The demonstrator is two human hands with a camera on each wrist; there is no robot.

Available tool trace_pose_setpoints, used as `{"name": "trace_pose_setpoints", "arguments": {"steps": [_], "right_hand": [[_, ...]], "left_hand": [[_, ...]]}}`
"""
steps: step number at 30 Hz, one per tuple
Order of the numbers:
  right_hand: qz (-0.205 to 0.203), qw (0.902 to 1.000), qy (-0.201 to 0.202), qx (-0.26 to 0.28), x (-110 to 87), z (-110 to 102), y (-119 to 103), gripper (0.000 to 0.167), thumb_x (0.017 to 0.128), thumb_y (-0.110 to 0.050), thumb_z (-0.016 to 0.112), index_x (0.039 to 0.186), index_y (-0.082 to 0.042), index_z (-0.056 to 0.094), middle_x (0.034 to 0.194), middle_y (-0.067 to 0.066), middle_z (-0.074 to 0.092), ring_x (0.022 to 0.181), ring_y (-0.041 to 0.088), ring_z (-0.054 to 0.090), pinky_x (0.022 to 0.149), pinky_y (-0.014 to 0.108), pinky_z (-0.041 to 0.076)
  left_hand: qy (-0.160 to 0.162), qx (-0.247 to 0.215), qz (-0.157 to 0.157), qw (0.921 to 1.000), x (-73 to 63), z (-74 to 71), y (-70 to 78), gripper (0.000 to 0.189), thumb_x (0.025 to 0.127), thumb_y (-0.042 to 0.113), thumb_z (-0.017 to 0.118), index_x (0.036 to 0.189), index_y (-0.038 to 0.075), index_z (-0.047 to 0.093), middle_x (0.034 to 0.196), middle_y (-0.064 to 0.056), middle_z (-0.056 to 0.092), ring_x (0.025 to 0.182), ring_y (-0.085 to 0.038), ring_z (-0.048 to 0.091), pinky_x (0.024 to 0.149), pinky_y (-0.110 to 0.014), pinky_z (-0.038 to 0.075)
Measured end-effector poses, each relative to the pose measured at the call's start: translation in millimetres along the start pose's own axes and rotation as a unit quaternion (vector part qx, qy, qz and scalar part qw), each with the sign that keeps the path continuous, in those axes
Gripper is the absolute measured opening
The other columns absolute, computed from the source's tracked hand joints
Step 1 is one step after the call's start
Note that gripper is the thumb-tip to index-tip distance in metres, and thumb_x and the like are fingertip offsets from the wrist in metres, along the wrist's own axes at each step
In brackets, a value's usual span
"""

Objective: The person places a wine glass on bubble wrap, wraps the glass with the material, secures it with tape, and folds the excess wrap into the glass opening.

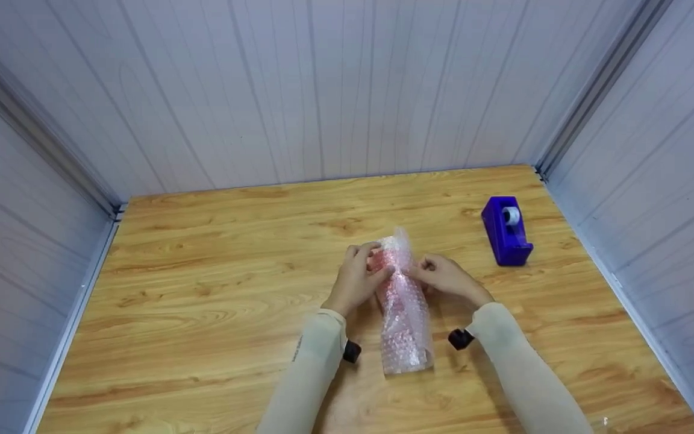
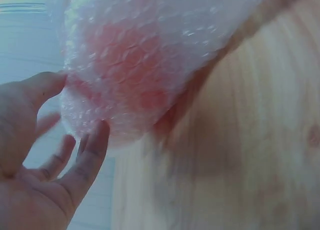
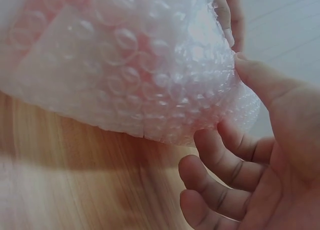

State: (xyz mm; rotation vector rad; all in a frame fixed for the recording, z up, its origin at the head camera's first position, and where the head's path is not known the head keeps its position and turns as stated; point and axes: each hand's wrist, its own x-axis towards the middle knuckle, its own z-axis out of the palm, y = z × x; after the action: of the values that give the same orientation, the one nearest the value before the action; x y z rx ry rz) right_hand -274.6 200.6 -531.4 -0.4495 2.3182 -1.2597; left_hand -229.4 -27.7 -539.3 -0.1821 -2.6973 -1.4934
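A bundle of clear bubble wrap (image 1: pixel 406 328) lies lengthwise on the wooden table, rolled around something pink-red whose kind I cannot tell. My left hand (image 1: pixel 354 280) grips its left side near the far end, thumb on top and fingers along the side. From the right, my right hand (image 1: pixel 448 278) pinches the wrap between thumb and fingers, the two thumbs close together over the overlap. In the left wrist view, pink shows through the bubbles of the wrap (image 2: pixel 130 60). Several curled fingers (image 3: pixel 215 160) of the right hand sit under the wrap's edge in the right wrist view.
A blue tape dispenser (image 1: pixel 508 235) with a roll of tape (image 1: pixel 511 216) stands at the right of the table (image 1: pixel 214 313). Pale panel walls (image 1: pixel 347 90) enclose the table at the back and both sides. Each wrist carries a small black camera.
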Motion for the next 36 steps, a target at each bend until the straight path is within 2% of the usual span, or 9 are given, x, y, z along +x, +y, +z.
{"name": "trace_pose_setpoints", "arguments": {"steps": [6, 9, 12, 17, 20, 24, 29, 33, 36], "right_hand": [[0.013, 0.9999, 0.004, -0.002, -1.9, -1, 1, 0.043, 0.095, -0.050, 0.065, 0.094, -0.008, 0.056, 0.089, 0.009, 0.063, 0.079, 0.026, 0.063, 0.074, 0.042, 0.055], [0.018, 0.9998, 0.002, 0.001, -2.6, -1, 1, 0.045, 0.094, -0.051, 0.065, 0.095, -0.007, 0.057, 0.088, 0.010, 0.064, 0.076, 0.027, 0.065, 0.073, 0.044, 0.057], [0.023, 0.9997, -0.003, 0.000, -2.7, -1, 2, 0.046, 0.095, -0.051, 0.064, 0.099, -0.006, 0.060, 0.087, 0.009, 0.066, 0.074, 0.027, 0.067, 0.070, 0.043, 0.057], [0.027, 0.9991, -0.031, 0.007, -2.1, -1, 3, 0.049, 0.097, -0.053, 0.059, 0.108, -0.006, 0.067, 0.091, 0.009, 0.070, 0.075, 0.028, 0.069, 0.068, 0.045, 0.058], [0.021, 0.9983, -0.051, 0.019, -1.3, 0, 4, 0.049, 0.100, -0.051, 0.055, 0.105, -0.005, 0.068, 0.091, 0.009, 0.070, 0.076, 0.027, 0.069, 0.071, 0.047, 0.058], [0.013, 0.9985, -0.048, 0.020, -1.0, 2, 3, 0.048, 0.101, -0.050, 0.054, 0.099, -0.005, 0.068, 0.084, 0.006, 0.067, 0.075, 0.022, 0.065, 0.073, 0.046, 0.058], [0.009, 0.9997, -0.013, 0.021, -4.8, 4, -7, 0.051, 0.099, -0.052, 0.057, 0.109, -0.004, 0.070, 0.088, 0.008, 0.067, 0.078, 0.024, 0.064, 0.074, 0.048, 0.056], [0.001, 0.9987, 0.036, 0.035, -11.0, 4, -20, 0.063, 0.095, -0.054, 0.062, 0.131, -0.003, 0.062, 0.114, 0.012, 0.067, 0.099, 0.026, 0.063, 0.084, 0.045, 0.055], [-0.026, 0.9969, 0.065, 0.036, -16.3, 3, -30, 0.065, 0.094, -0.052, 0.064, 0.138, -0.006, 0.057, 0.123, 0.012, 0.064, 0.108, 0.028, 0.061, 0.087, 0.044, 0.054]], "left_hand": [[0.014, -0.010, -0.065, 0.9977, -2.2, 0.3, -1.2, 0.061, 0.091, 0.039, 0.074, 0.136, 0.004, 0.054, 0.121, -0.013, 0.051, 0.096, -0.022, 0.057, 0.081, -0.035, 0.052], [0.004, -0.004, -0.098, 0.9952, -4.0, -1.3, -0.6, 0.066, 0.089, 0.048, 0.073, 0.134, 0.002, 0.057, 0.119, -0.013, 0.054, 0.096, -0.022, 0.057, 0.083, -0.037, 0.052], [-0.015, -0.021, -0.123, 0.9921, -5.6, -2.5, -0.8, 0.068, 0.088, 0.052, 0.071, 0.128, -0.001, 0.061, 0.108, -0.010, 0.063, 0.084, -0.021, 0.064, 0.075, -0.034, 0.055], [-0.042, -0.087, -0.170, 0.9806, -7.5, -1.1, -4.6, 0.056, 0.087, 0.055, 0.071, 0.104, 0.003, 0.073, 0.078, -0.007, 0.067, 0.061, -0.022, 0.066, 0.054, -0.031, 0.055], [-0.046, -0.117, -0.196, 0.9727, -8.3, 0.9, -7.0, 0.053, 0.085, 0.059, 0.072, 0.093, 0.007, 0.074, 0.076, -0.006, 0.067, 0.064, -0.022, 0.067, 0.058, -0.033, 0.057], [-0.040, -0.170, -0.215, 0.9609, -9.5, 3.4, -8.3, 0.055, 0.084, 0.057, 0.074, 0.100, 0.004, 0.072, 0.086, -0.008, 0.069, 0.073, -0.021, 0.068, 0.067, -0.037, 0.059], [-0.019, -0.198, -0.196, 0.9602, -9.7, 1.5, -4.5, 0.065, 0.084, 0.052, 0.076, 0.119, -0.002, 0.066, 0.100, -0.009, 0.070, 0.083, -0.020, 0.069, 0.075, -0.037, 0.059], [0.002, -0.168, -0.133, 0.9767, -7.8, -7.5, 5.2, 0.070, 0.086, 0.051, 0.075, 0.130, -0.002, 0.061, 0.108, -0.009, 0.068, 0.095, -0.020, 0.067, 0.082, -0.033, 0.057], [0.017, -0.147, -0.087, 0.9852, -7.6, -16.0, 15.7, 0.071, 0.086, 0.052, 0.075, 0.133, 0.001, 0.059, 0.113, -0.009, 0.067, 0.101, -0.021, 0.066, 0.084, -0.033, 0.056]]}}
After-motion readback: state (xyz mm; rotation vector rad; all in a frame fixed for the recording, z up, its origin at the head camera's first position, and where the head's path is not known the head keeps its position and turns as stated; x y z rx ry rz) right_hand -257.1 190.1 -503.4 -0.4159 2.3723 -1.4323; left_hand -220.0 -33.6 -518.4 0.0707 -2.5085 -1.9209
